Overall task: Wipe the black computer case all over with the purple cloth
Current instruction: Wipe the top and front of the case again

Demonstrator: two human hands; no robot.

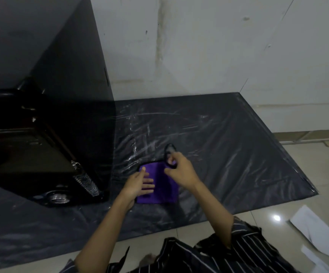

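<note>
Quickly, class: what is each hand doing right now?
Left hand: open, flat on the purple cloth.
Right hand: closed on a small dark looped object, unclear what.

A black plastic sheet (228, 144) covers the pale tiled floor (317, 184) beside a stained white wall (199, 46); white papers (313, 231) lie at right.

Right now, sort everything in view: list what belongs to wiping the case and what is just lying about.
For the job:
purple cloth, spread flat
black computer case, to its left
left hand, flat on the cloth
right hand, pinching a dark loop at the cloth's far corner

Lying about:
black plastic sheet, under case and cloth
white papers, on the floor tiles
</note>
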